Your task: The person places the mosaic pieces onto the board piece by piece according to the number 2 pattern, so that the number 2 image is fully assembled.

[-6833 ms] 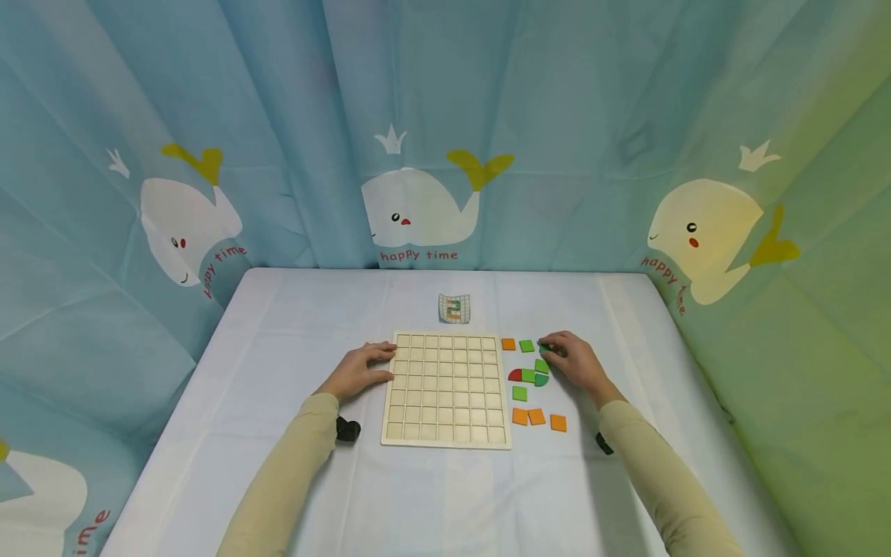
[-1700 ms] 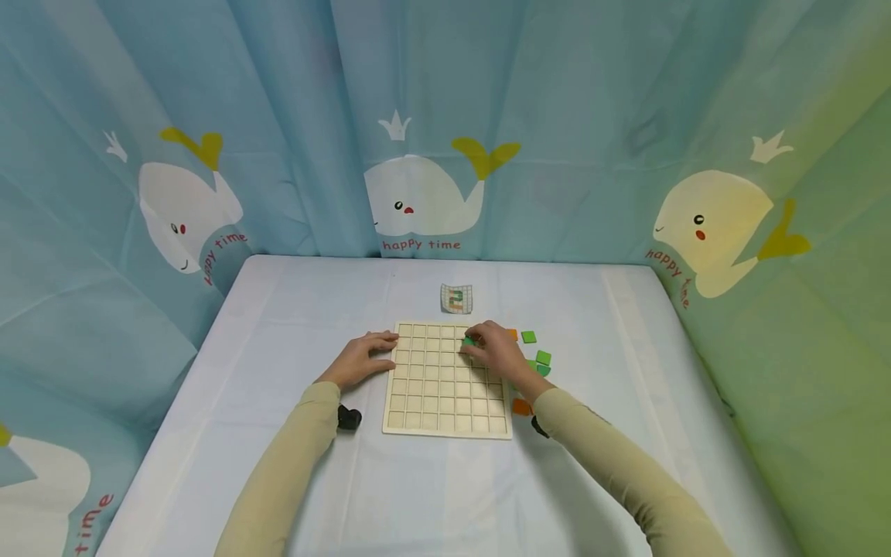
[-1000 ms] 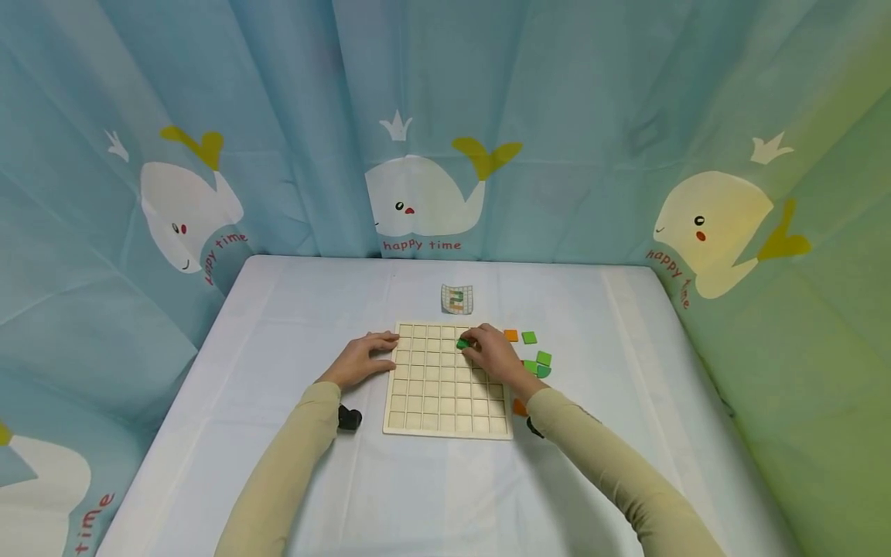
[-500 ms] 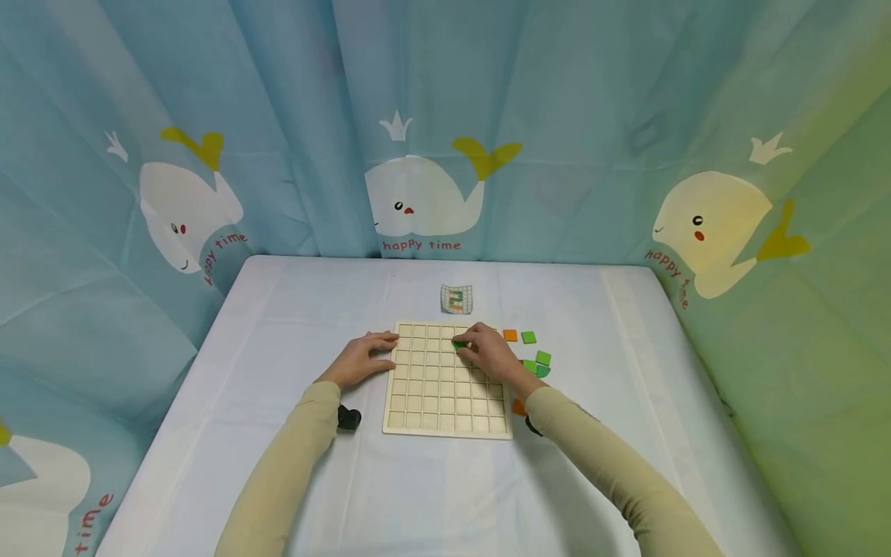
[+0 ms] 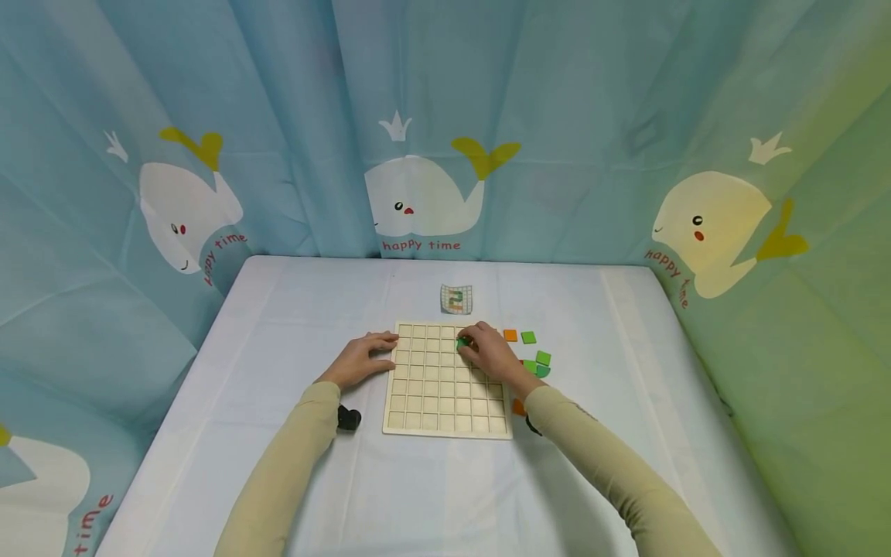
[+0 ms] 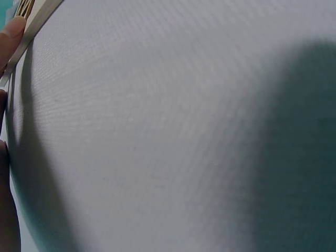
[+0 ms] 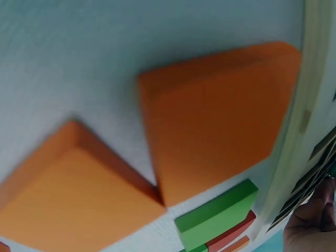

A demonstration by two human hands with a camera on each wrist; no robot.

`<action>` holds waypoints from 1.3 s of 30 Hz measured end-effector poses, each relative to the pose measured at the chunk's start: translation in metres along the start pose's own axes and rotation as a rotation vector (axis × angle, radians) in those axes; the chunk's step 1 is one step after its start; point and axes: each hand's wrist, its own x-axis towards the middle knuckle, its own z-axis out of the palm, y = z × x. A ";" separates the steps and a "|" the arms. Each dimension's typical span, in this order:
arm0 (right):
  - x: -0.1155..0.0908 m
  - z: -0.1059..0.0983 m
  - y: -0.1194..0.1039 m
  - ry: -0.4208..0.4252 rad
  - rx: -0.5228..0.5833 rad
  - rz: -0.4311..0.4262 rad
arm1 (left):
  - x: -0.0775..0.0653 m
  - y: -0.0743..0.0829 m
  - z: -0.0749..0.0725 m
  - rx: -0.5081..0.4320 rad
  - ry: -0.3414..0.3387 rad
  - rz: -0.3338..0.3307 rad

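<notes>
A pale square board with a grid of shallow cells lies on the white table. Over its upper right part, my right hand pinches a small dark green piece between thumb and fingers; most of the piece is covered, and whether it sits inside a cell I cannot tell. Along the board's left edge rests my left hand, fingers extended and touching the rim. In the left wrist view, a fingertip presses on that edge. The right wrist view catches only part of my right hand at its border.
Right of the board lie an orange tile, green tiles and a dark green rounded piece. Close up are two orange tiles and a red piece. A patterned card lies behind the board.
My right hand has carried the dark green piece from the table's right side onto the board. It shifted left across the upper cells, then slightly back right. My left hand stays at the board's edge.
</notes>
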 end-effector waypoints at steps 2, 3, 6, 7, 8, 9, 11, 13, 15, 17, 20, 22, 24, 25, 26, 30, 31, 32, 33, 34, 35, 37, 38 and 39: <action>0.001 0.000 0.000 0.002 0.001 0.019 | 0.000 -0.001 0.000 -0.001 0.001 0.001; 0.001 0.000 -0.001 0.002 0.000 0.025 | 0.000 -0.001 0.000 -0.002 0.001 0.002; 0.001 -0.001 -0.002 -0.005 -0.003 0.018 | 0.000 -0.001 0.000 0.000 0.001 0.004; 0.001 -0.001 -0.003 -0.007 -0.005 0.008 | 0.000 -0.001 0.000 -0.001 0.002 0.003; 0.002 -0.002 -0.003 -0.009 -0.010 -0.002 | 0.000 -0.001 0.000 -0.002 0.002 0.000; 0.002 -0.002 -0.004 -0.014 -0.017 -0.009 | 0.000 -0.001 0.000 -0.001 0.003 -0.002; 0.002 -0.004 -0.005 -0.022 -0.026 -0.026 | 0.000 0.000 -0.001 0.000 0.004 -0.008; 0.003 -0.005 -0.006 -0.035 -0.032 -0.036 | 0.001 0.001 -0.001 0.001 0.004 -0.013; 0.004 -0.007 -0.006 -0.045 -0.024 -0.028 | 0.000 0.001 -0.001 0.001 0.002 -0.015; 0.005 -0.007 -0.006 -0.051 0.000 -0.005 | 0.000 0.001 -0.001 0.002 0.001 -0.015; 0.006 -0.006 -0.006 -0.050 0.033 0.037 | -0.001 0.002 -0.001 0.005 -0.001 -0.016; 0.006 -0.006 -0.005 -0.036 0.053 0.057 | -0.001 0.003 -0.001 0.007 0.001 -0.014; 0.005 -0.008 -0.003 0.000 0.070 0.056 | -0.001 0.003 -0.001 0.008 0.005 -0.012; 0.003 -0.010 -0.001 0.027 0.081 0.056 | -0.001 0.003 -0.001 0.008 0.007 -0.010; 0.002 -0.013 0.002 0.060 0.091 0.052 | -0.001 0.004 -0.001 0.007 0.008 -0.008; -0.009 -0.032 0.016 0.200 0.139 0.050 | -0.001 0.004 0.000 0.014 0.004 -0.003; -0.013 -0.038 0.021 0.230 0.148 0.063 | -0.001 0.004 0.000 0.016 0.003 -0.003; -0.017 -0.043 0.026 0.258 0.151 0.074 | -0.001 0.004 0.000 0.018 0.004 -0.002; -0.021 -0.049 0.032 0.280 0.155 0.094 | -0.001 0.004 0.000 0.019 0.004 -0.002; -0.026 -0.054 0.037 0.300 0.155 0.121 | -0.001 0.004 0.000 0.018 0.005 -0.004; -0.031 -0.059 0.043 0.313 0.156 0.151 | -0.001 0.004 0.000 0.017 0.006 -0.005; -0.040 -0.066 0.055 0.328 0.142 0.203 | -0.001 0.004 0.000 0.011 0.008 -0.006; -0.045 -0.069 0.061 0.329 0.133 0.229 | -0.001 0.004 0.000 0.010 0.009 -0.006; -0.050 -0.072 0.066 0.326 0.128 0.255 | -0.001 0.004 0.000 0.010 0.007 -0.008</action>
